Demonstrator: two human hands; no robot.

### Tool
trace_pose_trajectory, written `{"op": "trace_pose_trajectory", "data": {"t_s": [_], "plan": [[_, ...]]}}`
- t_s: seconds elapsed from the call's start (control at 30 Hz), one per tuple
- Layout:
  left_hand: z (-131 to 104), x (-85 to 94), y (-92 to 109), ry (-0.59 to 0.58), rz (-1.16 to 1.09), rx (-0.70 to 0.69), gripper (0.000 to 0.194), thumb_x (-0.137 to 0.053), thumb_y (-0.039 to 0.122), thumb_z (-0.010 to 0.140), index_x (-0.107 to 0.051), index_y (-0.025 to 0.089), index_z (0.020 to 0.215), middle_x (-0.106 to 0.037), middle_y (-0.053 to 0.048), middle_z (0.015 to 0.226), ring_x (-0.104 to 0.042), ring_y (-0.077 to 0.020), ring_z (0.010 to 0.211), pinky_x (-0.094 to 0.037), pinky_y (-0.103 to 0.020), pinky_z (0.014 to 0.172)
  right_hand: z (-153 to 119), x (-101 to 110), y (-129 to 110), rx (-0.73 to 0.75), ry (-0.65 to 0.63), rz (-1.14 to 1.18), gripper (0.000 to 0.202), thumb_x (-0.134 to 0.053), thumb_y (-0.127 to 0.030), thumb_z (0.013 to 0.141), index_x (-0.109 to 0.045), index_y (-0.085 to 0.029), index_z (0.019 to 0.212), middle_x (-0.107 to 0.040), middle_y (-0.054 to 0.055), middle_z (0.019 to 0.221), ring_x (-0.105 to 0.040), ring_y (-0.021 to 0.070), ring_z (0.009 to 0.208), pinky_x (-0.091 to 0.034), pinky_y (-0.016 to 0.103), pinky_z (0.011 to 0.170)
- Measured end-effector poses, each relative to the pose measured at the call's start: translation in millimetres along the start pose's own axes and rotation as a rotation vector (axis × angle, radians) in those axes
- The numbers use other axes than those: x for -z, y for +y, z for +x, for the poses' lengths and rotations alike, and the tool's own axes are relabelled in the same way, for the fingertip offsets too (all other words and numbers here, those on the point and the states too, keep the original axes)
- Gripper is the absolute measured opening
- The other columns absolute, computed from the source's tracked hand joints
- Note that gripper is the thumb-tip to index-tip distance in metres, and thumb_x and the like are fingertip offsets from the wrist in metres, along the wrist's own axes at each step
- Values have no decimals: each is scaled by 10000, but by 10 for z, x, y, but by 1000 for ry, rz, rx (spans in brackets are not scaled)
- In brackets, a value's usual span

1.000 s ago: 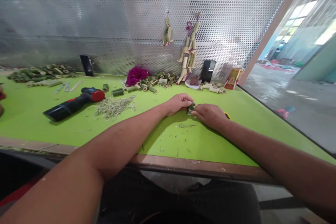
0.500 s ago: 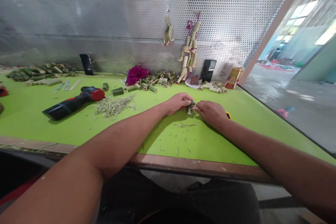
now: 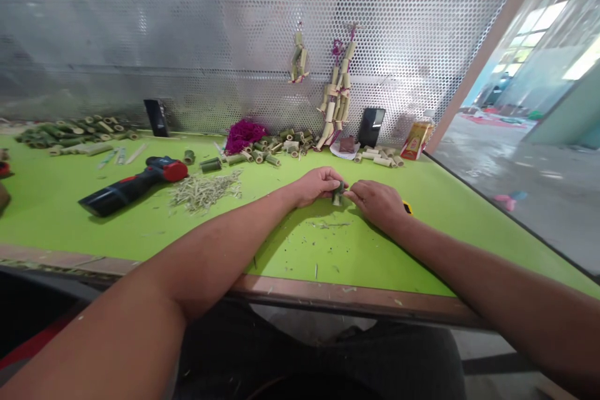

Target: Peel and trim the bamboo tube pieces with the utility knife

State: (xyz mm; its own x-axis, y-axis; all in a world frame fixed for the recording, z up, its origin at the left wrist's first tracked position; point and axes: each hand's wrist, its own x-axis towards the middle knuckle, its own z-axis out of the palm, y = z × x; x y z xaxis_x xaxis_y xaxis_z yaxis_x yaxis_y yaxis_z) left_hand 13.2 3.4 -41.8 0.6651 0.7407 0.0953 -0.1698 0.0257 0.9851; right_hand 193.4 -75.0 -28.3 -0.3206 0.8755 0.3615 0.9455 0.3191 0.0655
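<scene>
Along the near brown edge of the green table [image 3: 403, 265], thin scraps and dark specks lie scattered, with a few strands of shaving just short of the hands. Beyond them the left hand [image 3: 319, 187] is closed narrowly around a short green bamboo piece [image 3: 337, 194], held roughly upright between thumb and fingers — its lower end shows below the grip. The right hand [image 3: 377, 200] is nearly shut, fingers curled and thumb reaching to the side of that piece; whether it pinches anything small, I cannot tell. A yellow-and-black object [image 3: 407, 207] peeks out beside the right wrist. Farther left sit a heap of shavings [image 3: 204, 192] and a black-and-red power tool [image 3: 135, 184]. Toward the back come cut bamboo pieces [image 3: 290, 145], purple string [image 3: 245, 136] and a bottle [image 3: 417, 137] — behind them, jointed bamboo figures [image 3: 332, 103] hang on the perforated metal panel [image 3: 225, 31].
</scene>
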Motion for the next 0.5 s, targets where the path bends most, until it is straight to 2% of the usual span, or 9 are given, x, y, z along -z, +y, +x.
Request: {"op": "trace_pose_trajectory", "data": {"t_s": [0.23, 0.37, 0.43, 0.5], "plan": [[-1, -7, 8, 13, 26, 13, 149, -659, 158, 774, -550, 108, 863, -671, -59, 850, -601, -78, 657, -479, -222, 625, 38, 8, 2, 21, -83, 0, 435, -302, -468, 966, -644, -220, 864, -657, 43, 840, -565, 158, 755, -286, 273, 589], [0, -24, 9, 22, 18, 21, 144, -652, 150, 774, -543, 105, 857, -677, -74, 861, -630, -107, 708, -496, -234, 637, -1, 13, -46, 166, -175, -21, 419, -325, -488, 956, -631, -213, 878, -662, 42, 829, -571, 158, 730, -289, 271, 589], [5, -20, 5, 40, 9, 30, 158, -655, 161, 774, -531, 109, 857, -678, -72, 843, -639, -119, 718, -504, -247, 644, -20, 17, -61, 208, -163, -23, 429, -313, -491, 960, -626, -211, 873, -662, 40, 831, -572, 160, 749, -287, 272, 593], [7, -9, 2, 42, -1, 33, 178, -668, 172, 768, -531, 107, 861, -678, -77, 845, -640, -119, 719, -508, -256, 656, -30, 19, -58, 151, -111, -10, 444, -293, -488, 966, -627, -211, 876, -662, 44, 846, -569, 159, 760, -283, 272, 591]]}}
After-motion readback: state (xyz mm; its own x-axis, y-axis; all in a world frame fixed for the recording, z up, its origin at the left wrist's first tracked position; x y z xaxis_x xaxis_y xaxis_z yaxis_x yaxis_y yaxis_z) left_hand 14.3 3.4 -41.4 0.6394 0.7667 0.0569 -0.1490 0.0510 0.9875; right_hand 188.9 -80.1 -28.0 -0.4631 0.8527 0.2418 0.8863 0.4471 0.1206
